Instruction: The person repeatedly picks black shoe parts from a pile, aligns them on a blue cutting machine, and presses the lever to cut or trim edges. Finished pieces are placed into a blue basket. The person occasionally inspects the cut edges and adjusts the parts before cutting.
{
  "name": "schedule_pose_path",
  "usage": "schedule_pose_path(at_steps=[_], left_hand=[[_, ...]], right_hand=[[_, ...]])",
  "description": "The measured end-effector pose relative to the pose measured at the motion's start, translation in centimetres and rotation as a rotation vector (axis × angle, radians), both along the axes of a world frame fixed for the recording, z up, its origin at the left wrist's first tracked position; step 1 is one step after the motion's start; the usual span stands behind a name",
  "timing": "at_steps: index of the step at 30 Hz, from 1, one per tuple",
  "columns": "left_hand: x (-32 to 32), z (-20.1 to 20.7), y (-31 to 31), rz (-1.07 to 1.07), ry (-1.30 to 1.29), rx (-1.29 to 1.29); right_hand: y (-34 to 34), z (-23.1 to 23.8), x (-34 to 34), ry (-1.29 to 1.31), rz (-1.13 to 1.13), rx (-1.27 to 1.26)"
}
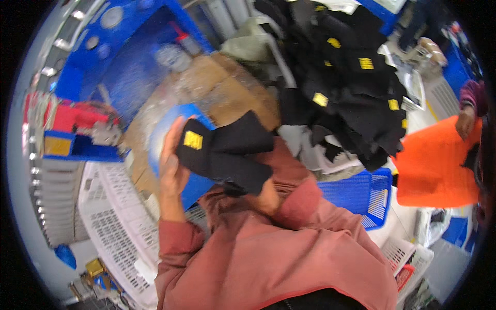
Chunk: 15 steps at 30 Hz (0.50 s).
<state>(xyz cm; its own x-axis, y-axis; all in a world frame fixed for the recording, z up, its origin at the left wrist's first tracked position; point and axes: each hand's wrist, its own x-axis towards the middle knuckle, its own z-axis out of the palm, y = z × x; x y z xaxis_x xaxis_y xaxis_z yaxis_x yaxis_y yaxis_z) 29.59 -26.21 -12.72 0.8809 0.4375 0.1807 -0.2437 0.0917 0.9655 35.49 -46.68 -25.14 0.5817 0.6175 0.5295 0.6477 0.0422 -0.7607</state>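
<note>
Left hand (pixel 171 168) straight-fingered against notched black fabric piece (pixel 222 147) | right hand (pixel 267 199) partly beneath it | both grips unclear | square yellow label (pixel 193 140) illegible

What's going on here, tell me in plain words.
A person has a dark fabric piece with a yellow label raised in front of them. Their left hand is at its left edge, fingers pointing up; the right hand is at its lower right, partly hidden by it. Beyond, to the right, is a heap of black pieces with similar labels. At the far right, another person's hand is at the top edge of an orange sheet.
</note>
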Motion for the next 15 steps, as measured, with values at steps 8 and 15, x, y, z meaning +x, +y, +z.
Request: schedule_pose_path(at_steps=[8, 15], left_hand=[[0.4, 0.7, -5.0, -0.006, 0.276, 0.135], [1.9, -0.9, -4.4, 0.153, 0.422, 0.162]], right_hand=[[0.5, 0.9, 0.0, 0.166, 0.023, -0.075], [-0.3, 1.6, 0.6, -0.029, 0.034, -0.077]])
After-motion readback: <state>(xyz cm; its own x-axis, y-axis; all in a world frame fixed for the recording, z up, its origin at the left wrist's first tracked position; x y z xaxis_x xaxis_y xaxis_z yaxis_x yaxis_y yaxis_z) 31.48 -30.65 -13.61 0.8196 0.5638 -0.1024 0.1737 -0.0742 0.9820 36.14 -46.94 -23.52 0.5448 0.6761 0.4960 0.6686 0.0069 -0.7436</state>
